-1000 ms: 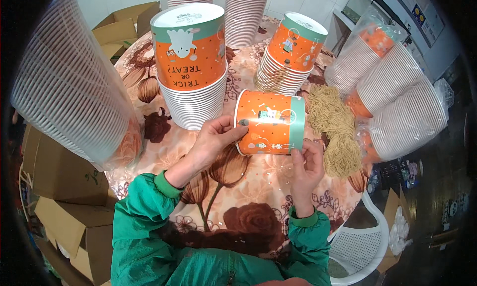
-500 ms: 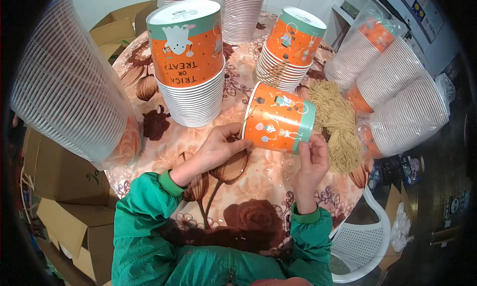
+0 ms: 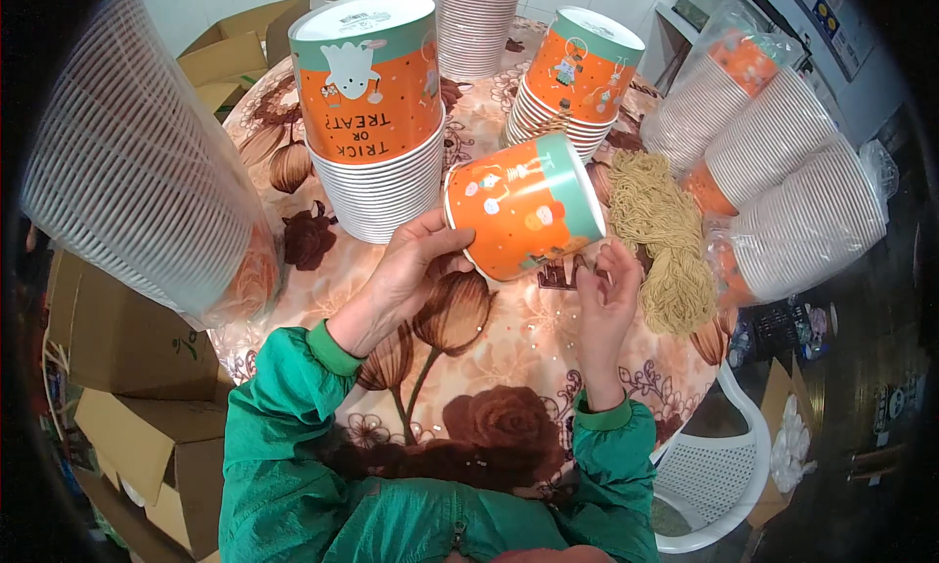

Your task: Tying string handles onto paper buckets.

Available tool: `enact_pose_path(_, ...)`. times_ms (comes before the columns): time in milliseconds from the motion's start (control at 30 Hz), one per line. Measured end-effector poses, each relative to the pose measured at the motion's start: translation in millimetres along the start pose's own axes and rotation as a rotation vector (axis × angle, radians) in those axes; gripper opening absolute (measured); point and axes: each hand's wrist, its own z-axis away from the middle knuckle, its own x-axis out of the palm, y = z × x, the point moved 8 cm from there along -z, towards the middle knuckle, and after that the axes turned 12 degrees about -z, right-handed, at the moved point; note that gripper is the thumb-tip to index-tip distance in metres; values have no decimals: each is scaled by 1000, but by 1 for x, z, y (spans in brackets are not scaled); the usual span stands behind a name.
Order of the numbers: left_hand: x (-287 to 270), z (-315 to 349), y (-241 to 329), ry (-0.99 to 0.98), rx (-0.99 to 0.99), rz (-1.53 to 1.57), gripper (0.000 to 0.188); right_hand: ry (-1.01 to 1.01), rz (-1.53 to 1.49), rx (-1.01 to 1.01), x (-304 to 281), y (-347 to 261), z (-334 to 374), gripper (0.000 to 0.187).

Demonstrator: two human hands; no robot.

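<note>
An orange paper bucket (image 3: 509, 211) with a green base band and cartoon figures lies tilted on its side in the air above the table. My left hand (image 3: 416, 260) grips it by the rim end, thumb on the outer wall and the other fingers partly hidden. Close to the bucket's base end is my right hand (image 3: 608, 284), its fingers loosely bent and apart, holding nothing that I can see. Beyond the bucket, an upside-down stack of matching buckets (image 3: 567, 74) stands beside a bundle of tan twine (image 3: 660, 240).
A taller inverted bucket stack (image 3: 372, 103) stands at the centre left. Plastic-wrapped stacks lean at the far left (image 3: 147, 172) and at the right (image 3: 802, 211). A flowered cloth (image 3: 548, 367) covers the round table. Cardboard boxes (image 3: 147, 446) lie left, a white chair (image 3: 709, 475) right.
The bucket has shifted slightly left and turned, its base end now tipped up and a different part of its print showing. My right hand has come off the base edge.
</note>
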Motion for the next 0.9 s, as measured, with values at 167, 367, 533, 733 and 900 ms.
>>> enact_pose_path(167, 2, -2, -1, 6, -56, 190, 25, 43, -199, 292, -10, 44, 2, 37)
enact_pose_path(367, -17, -11, -17, -10, -121, 445, 34, -82, -719, 814, 23, 72, 29, 33)
enact_pose_path(533, -30, -15, -19, -87, -154, 532, 35, -61, -878, 946, 20, 81, 34, 27)
enact_pose_path(733, -29, -15, -22, -119, -163, 536, 36, -195, -1062, 1030, 37, 60, 37, 19)
enact_pose_path(900, -18, -14, -26, -22, -174, 407, 32, -95, -1039, 958, 29, 64, 36, 13)
